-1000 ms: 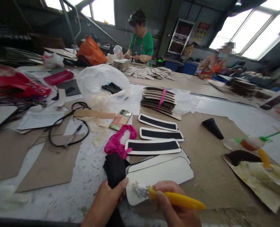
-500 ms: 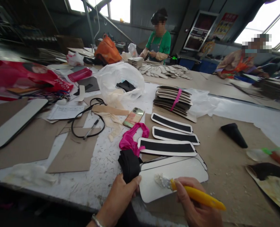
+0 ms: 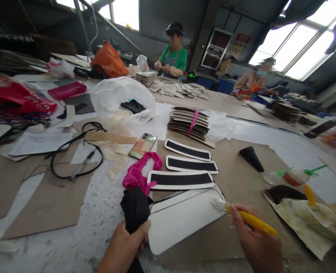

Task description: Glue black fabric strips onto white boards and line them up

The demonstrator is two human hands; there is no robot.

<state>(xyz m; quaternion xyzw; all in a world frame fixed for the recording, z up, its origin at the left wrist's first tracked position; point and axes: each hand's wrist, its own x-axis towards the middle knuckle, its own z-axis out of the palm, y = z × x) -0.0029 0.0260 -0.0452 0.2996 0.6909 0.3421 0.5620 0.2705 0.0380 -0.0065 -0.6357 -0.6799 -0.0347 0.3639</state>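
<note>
Workshop daylight pours through tall windows onto a long table (image 3: 105, 212) spattered with white, and from my remote feed I can see two co-workers further along it, one in a green shirt (image 3: 173, 53) and one in an orange apron (image 3: 254, 81). Close to me, the left hand (image 3: 122, 246) has its fingers (image 3: 139, 237) closed around a bunched black cloth (image 3: 135, 208), with a white rounded panel (image 3: 183, 222) touching them just to the right. The right hand (image 3: 255, 237) has its fingers (image 3: 237, 216) closed on a yellow spatula (image 3: 254, 223), whose tip carries white paste (image 3: 219, 204) and rests at the panel's far corner. A second white panel (image 3: 185, 199) lies partly under the first. Beyond the left fingers sit a pink cloth (image 3: 141, 170) and three white strips with black centres (image 3: 180, 180), then a strapped stack of similar strips (image 3: 189, 125). To the right of the spatula, I can see a paste-smeared paper sheet (image 3: 298, 216), and further left of the fingers lie a smartphone (image 3: 142, 146) and a black cable (image 3: 77, 151).
</note>
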